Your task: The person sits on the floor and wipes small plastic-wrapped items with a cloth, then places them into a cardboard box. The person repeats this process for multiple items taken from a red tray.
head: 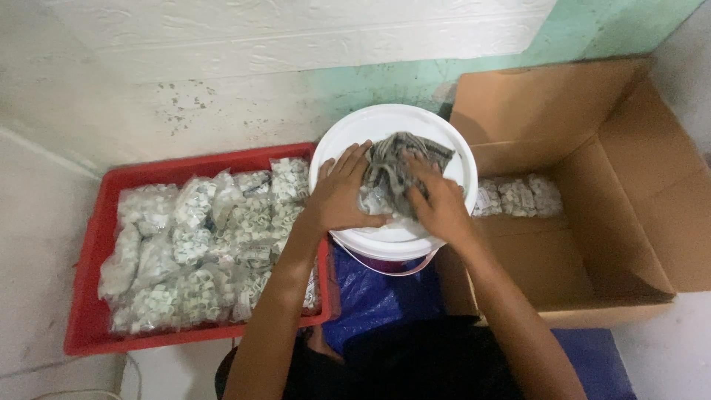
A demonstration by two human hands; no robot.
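while both hands press on a grey rag (404, 159) atop the white bucket lid (348, 137), a clear bag (378, 201) of small parts lies under it. the left hand (342, 194) lies flat, fingers spread; the right hand (437, 201) curls over the rag's right side. many bags fill the red tray (92, 311) at left; only a few sit in the box (629, 185) at right, so by the look of it most remain.

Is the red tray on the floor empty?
No, the red tray is filled with clear plastic bags of small white parts.
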